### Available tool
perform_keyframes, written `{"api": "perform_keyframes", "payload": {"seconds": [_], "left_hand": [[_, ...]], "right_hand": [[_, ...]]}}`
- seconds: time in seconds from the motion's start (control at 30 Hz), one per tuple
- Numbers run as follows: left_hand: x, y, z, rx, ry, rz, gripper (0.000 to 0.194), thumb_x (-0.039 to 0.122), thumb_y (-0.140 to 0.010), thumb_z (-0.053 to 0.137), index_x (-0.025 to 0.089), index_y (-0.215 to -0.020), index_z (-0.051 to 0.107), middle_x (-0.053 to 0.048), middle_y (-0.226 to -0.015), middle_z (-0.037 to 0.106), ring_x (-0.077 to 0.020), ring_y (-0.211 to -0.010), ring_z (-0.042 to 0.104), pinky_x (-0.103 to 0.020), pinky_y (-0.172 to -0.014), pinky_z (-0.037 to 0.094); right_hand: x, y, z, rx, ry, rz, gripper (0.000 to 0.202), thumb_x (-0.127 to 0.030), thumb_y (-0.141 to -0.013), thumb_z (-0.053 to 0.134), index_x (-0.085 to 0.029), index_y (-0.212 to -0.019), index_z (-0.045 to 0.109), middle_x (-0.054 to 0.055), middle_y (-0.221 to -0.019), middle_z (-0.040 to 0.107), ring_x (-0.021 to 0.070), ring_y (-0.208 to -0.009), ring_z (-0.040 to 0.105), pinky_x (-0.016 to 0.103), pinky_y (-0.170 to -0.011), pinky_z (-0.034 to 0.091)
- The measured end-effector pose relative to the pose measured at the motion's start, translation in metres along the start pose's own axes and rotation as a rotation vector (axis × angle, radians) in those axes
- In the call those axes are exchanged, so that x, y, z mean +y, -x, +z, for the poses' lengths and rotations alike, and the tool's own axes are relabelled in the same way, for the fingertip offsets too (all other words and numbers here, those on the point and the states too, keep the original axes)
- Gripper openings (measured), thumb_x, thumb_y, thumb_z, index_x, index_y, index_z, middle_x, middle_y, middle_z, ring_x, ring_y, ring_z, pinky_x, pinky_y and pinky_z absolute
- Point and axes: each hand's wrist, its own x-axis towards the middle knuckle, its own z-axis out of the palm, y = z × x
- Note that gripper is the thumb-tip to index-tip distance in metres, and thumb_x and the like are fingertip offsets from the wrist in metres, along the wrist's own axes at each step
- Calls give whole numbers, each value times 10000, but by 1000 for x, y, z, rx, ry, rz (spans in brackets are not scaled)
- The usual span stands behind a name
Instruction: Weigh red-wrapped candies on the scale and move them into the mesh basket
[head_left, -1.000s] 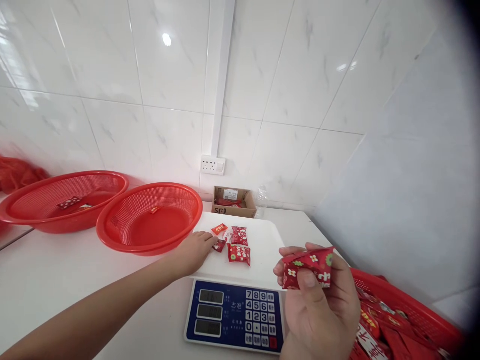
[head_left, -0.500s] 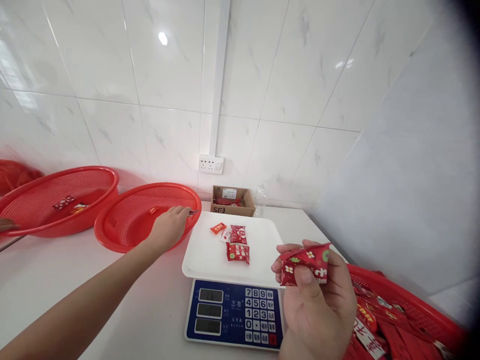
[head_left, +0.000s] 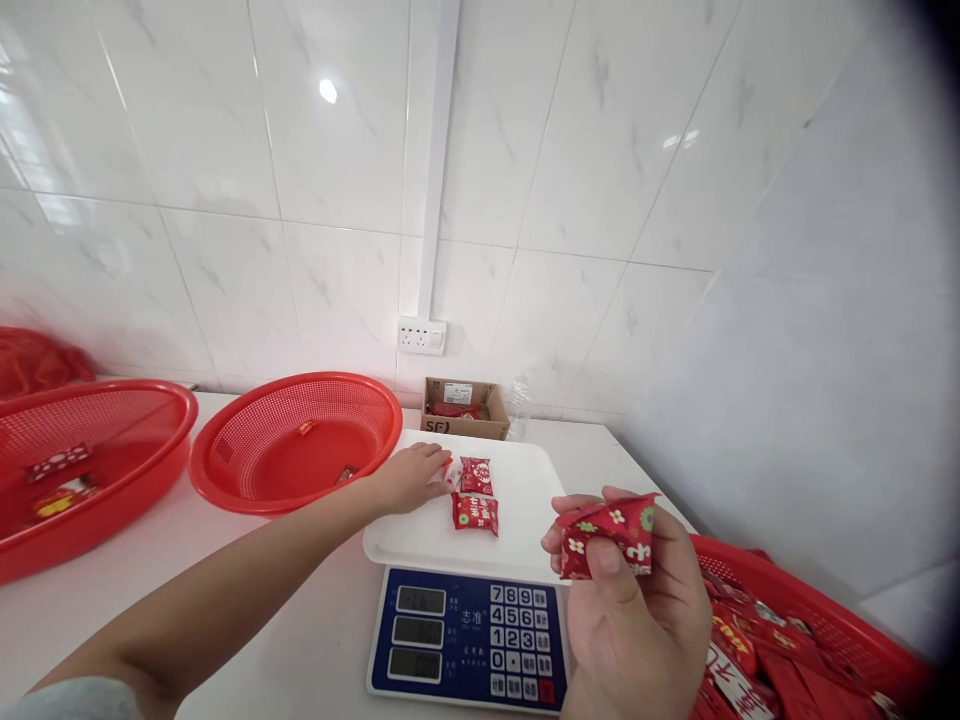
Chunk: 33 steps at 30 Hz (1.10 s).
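Note:
My right hand (head_left: 630, 590) grips a red snack packet (head_left: 611, 535) printed with flowers, held up beside the scale's white tray (head_left: 525, 540). My left hand (head_left: 412, 476) reaches over the tray's left side, its fingers closed at a small orange-red packet (head_left: 448, 464) that they mostly cover. A small white packet (head_left: 453, 477) touches those fingertips. Two red packets lie just right of it, a rear one (head_left: 476, 475) and a front one (head_left: 475, 513). Below the tray is the scale's blue keypad panel (head_left: 469, 640).
A red basket (head_left: 247, 480) with two small packets stands left of the scale. Farther left is another red basket (head_left: 161, 500) with several packets. A cardboard box (head_left: 465, 424) sits by the wall, under a socket (head_left: 422, 336). At right, a red basket (head_left: 817, 600) holds many packets.
My left hand has moved right, from the middle basket to the tray. A small dark packet now lies in that basket. The far-left basket has shifted left and nearer; another hand at its edge is gone.

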Motion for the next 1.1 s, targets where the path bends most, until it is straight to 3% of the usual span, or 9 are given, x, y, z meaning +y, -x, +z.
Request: {"api": "perform_keyframes", "payload": {"seconds": [0.23,0.47,0.6,0.73,0.87,0.97,1.1], "left_hand": [[-2,-11,5,-53,17,55,391,375,-887,506,234,-1241,588,-114,-1253,600,-300,-1168,524,-427,-969,426],[-4,-8,6,17,40,-1,351,159,-899,417,226,-1165,636,-73,-1193,647,-218,-1109,582,-319,-925,462],[-15,2,-5,92,-13,-84,404,81,-884,378,202,-1179,625,-81,-1221,643,-214,-1120,582,-314,-916,460],[-41,18,-24,164,-123,-205,454,21,-841,346,176,-1159,631,-132,-1210,635,-285,-1105,575,-396,-840,476],[-55,28,-35,200,-181,-254,364,115,-883,364,156,-1095,656,-155,-1154,646,-326,-1114,561,-498,-928,410],[-43,26,-32,180,-143,-186,319,237,-912,413,174,-1126,642,-122,-1212,632,-294,-1183,525,-470,-1018,359],[-9,14,-16,108,-50,-52,330,294,-911,459,192,-1188,608,-92,-1255,623,-238,-1188,533,-377,-1019,394]], "right_hand": [[0,-1,0,2,29,-12,150,-250,-776,711,-199,-913,676,33,-738,740,130,-513,634,212,-430,486],[1,1,-1,17,31,5,168,-256,-773,714,-206,-927,671,29,-752,738,134,-527,641,215,-437,495],[3,2,-2,18,19,19,184,-267,-771,727,-223,-942,674,19,-769,746,123,-534,644,204,-456,503],[5,2,-2,16,4,26,187,-269,-778,726,-234,-954,674,12,-787,749,113,-541,645,190,-458,501],[7,1,-1,5,7,26,185,-262,-787,718,-235,-963,669,14,-794,747,118,-547,647,195,-454,495],[6,2,-3,-4,17,28,186,-274,-786,717,-235,-960,666,13,-788,743,126,-542,646,213,-454,497],[5,3,-5,19,40,62,212,-301,-784,718,-235,-974,653,11,-782,731,133,-552,639,235,-469,498]]}}
